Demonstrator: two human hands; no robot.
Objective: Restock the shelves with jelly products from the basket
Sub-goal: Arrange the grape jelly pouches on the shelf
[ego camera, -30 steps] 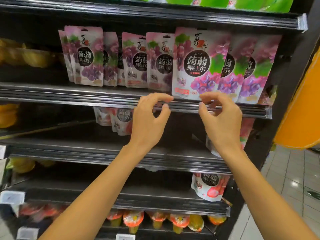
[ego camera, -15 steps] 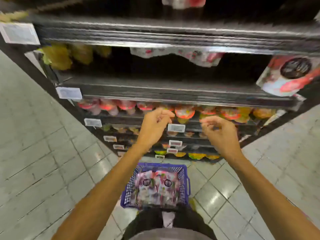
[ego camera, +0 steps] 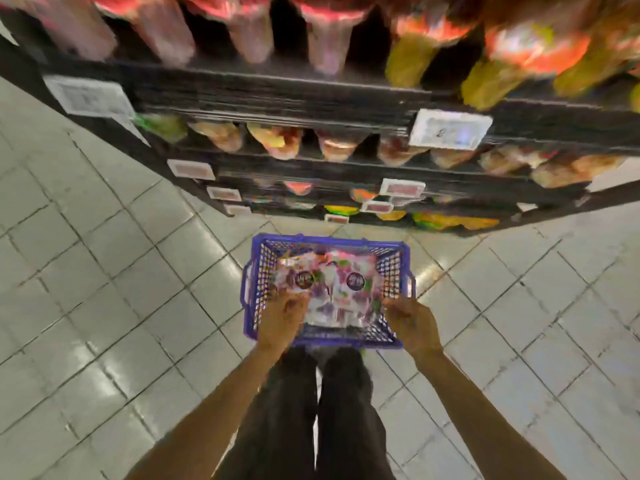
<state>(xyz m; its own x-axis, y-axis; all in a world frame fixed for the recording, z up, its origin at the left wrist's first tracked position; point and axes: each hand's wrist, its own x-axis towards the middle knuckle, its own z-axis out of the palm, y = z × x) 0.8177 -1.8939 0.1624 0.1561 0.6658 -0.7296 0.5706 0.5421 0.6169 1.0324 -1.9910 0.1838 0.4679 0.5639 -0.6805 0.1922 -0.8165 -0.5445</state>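
A blue plastic basket (ego camera: 393,342) stands on the tiled floor just ahead of my legs. Grape jelly pouches (ego camera: 341,287), white and purple with round dark labels, lie flat inside it. My left hand (ego camera: 281,322) reaches down over the near left corner, its fingertips at the lower edge of the left pouch. My right hand (ego camera: 411,323) is at the near right corner, fingers beside the right pouch's edge. Motion blur hides whether either hand grips a pouch.
The black shelving unit (ego camera: 311,88) rises just beyond the basket, its low shelves packed with blurred jelly cups and pouches and white price tags (ego camera: 450,129). Grey floor tiles (ego camera: 114,306) spread to the left and right of the basket.
My view has swung down from the grape pouch shelf to the floor. Both hands dropped from shelf height into the basket.
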